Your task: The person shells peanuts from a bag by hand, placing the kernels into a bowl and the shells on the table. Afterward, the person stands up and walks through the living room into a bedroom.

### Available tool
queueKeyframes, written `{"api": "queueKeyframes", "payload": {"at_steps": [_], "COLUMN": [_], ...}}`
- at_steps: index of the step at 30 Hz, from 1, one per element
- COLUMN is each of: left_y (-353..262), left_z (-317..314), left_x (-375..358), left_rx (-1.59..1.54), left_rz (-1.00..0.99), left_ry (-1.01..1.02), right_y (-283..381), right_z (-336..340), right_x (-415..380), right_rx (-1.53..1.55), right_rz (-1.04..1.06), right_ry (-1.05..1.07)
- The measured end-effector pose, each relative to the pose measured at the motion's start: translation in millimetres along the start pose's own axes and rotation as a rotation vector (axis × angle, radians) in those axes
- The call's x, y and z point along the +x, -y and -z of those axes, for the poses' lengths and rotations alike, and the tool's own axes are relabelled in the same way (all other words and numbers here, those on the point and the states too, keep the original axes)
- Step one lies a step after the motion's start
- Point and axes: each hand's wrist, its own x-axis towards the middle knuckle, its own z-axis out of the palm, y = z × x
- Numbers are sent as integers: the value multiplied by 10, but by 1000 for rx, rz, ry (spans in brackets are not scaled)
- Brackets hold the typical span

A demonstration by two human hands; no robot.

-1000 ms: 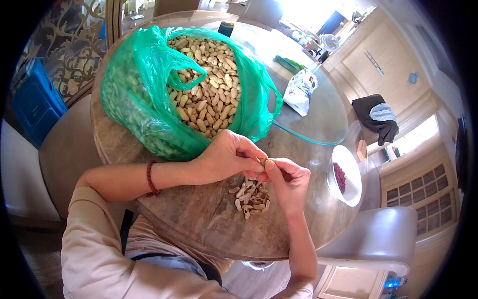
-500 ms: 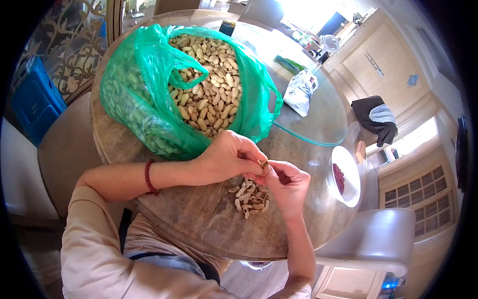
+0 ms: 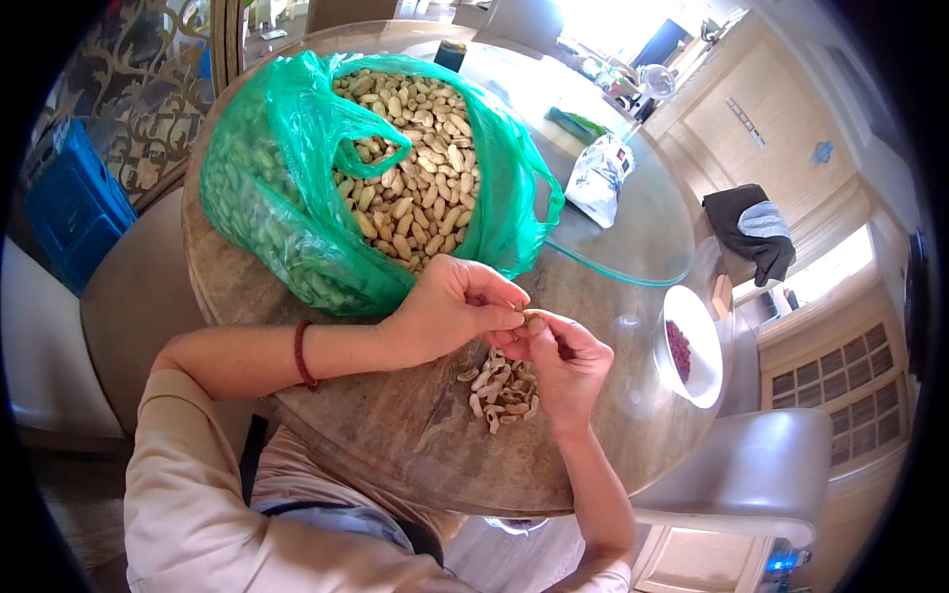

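Observation:
My left hand and my right hand meet fingertip to fingertip above the table. Pinched between them is a small peanut, mostly covered by my fingers. Just below the hands lies a pile of empty peanut shells. Behind my left hand stands a green plastic bag, its mouth wide open and full of unshelled peanuts. To the right of my right hand, a white bowl holds red-skinned peanut kernels.
The round brown table carries a glass turntable. On it are a white-and-silver packet and a green packet. A dark jar stands behind the bag. A grey chair sits at the right edge.
The fingers of both hands have shifted slightly around the peanut, and the thumbs have moved a little. The whole view has drifted slightly. Bag, shell pile and bowl stay in place.

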Motion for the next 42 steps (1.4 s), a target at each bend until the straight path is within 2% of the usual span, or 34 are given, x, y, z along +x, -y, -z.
{"api": "queueKeyframes", "payload": {"at_steps": [24,29,33,35,36,38,40,42], "left_y": [-62,-75,-16,28,23,-2,-22,-17], "left_z": [18,-11,-7,-17,-13,9,15,27], "left_x": [54,30,34,31,30,32,34,41], "left_rx": [-162,-9,-35,271,272,777,838,898], "left_rz": [142,58,49,-176,-177,-698,-735,-771], "left_ry": [-40,-57,-57,-85,-85,14,35,57], "right_y": [38,-30,-45,-50,-62,-74,-78,-78], "right_z": [57,39,40,39,42,47,61,69], "right_x": [95,78,80,82,81,75,62,71], "right_rx": [199,175,184,215,272,332,522,572], "right_rz": [-126,-88,-126,-135,-185,-234,-320,-362], "right_ry": [30,45,34,44,63,81,126,148]}}
